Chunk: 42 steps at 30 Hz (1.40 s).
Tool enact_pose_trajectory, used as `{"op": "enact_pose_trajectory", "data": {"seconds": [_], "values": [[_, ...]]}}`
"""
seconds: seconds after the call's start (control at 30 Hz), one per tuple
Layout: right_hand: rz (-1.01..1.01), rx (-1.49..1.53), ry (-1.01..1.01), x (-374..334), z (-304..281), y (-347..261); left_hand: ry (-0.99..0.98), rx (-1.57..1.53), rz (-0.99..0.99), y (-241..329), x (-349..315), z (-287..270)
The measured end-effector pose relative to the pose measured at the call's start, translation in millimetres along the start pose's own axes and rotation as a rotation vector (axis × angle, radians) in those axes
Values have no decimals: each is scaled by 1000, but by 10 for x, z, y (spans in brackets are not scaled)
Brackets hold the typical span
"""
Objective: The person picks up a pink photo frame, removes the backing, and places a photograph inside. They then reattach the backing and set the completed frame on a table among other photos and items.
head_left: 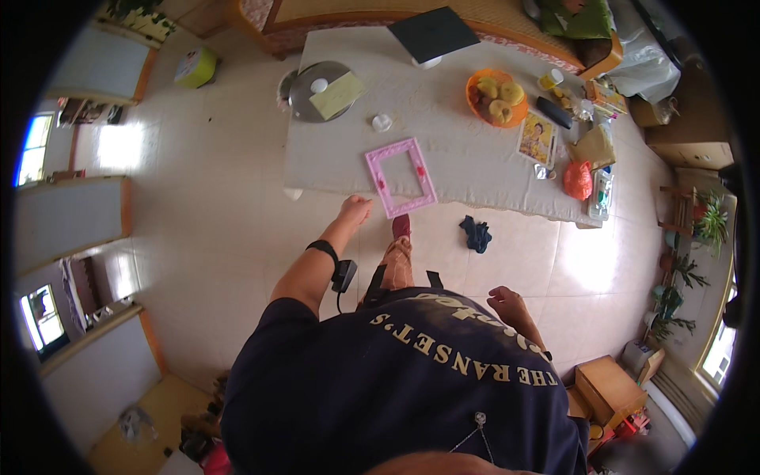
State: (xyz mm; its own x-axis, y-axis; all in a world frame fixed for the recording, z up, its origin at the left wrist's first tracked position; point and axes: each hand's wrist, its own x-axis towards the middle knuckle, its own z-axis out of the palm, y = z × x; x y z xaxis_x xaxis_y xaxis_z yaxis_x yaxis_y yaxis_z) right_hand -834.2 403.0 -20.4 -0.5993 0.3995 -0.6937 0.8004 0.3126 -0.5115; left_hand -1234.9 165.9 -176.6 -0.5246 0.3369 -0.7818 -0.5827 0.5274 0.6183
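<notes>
A pink photo frame [430,190] with red decorations lies at the near edge of the cloth-covered table [467,170], its lower end jutting past the edge. Just left of the frame is my left hand [356,210], apart from it, with the fingers curled in and nothing visible in them. A black strap with a small black device is on that forearm. My right hand [509,305] hangs low beside my body, away from the table, fingers loosely bent and slightly apart, holding nothing that I can see.
On the table are an orange fruit bowl [497,99], a round grey tray [305,95], a dark flat panel [434,36], a picture card [538,138] and a red plastic bag [579,181]. A dark cloth [476,235] lies on the floor. A wooden cabinet [609,388] stands right.
</notes>
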Motion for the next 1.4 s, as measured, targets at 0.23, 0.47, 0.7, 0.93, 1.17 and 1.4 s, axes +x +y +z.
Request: {"op": "enact_pose_trajectory", "data": {"seconds": [0.23,0.47,0.7,0.93,1.17,1.4], "values": [[45,86,26,226,-162,-451,-22,33,-7,510,483,-126],[110,60,-37,274,-106,-496,-138,-81,50,838,716,143],[111,128,7,314,-153,-483,-104,-100,66,1207,804,339],[121,103,-2,356,-127,-411,9,-185,19,1079,974,103],[125,122,3,327,-84,-369,148,-183,71,1128,1327,-447],[140,106,32,314,-40,-339,-97,-518,115,1936,1300,59]]}}
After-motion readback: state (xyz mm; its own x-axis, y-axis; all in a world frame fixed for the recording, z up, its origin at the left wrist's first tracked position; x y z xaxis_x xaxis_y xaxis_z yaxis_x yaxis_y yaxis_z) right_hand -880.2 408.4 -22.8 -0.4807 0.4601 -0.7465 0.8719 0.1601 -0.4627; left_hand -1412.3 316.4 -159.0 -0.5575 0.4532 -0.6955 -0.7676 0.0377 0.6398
